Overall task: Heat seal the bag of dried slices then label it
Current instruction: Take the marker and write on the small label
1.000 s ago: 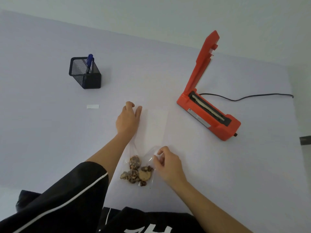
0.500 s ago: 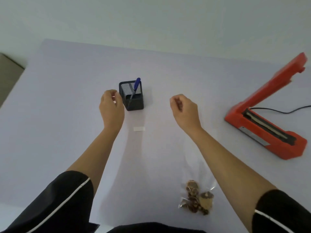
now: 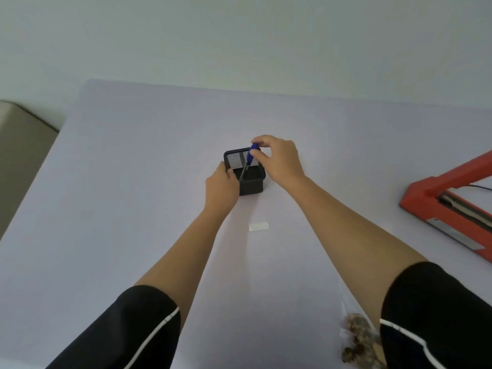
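Note:
A black mesh pen holder stands in the middle of the table. My left hand grips its left side. My right hand pinches the blue cap of a pen that leans inside the holder. A small white label lies flat on the table just in front of the holder. The clear bag of dried slices lies at the near right, partly hidden under my right sleeve. The red heat sealer sits at the right edge with its lid raised.
The table is covered in pale lilac. A black cable runs behind the sealer. A beige surface lies beyond the table's left edge, and a plain wall rises behind.
Both hands have reached forward to the pen holder. The left hand has taken hold of its side and the right hand has closed on the pen. The view has shifted right and nearer.

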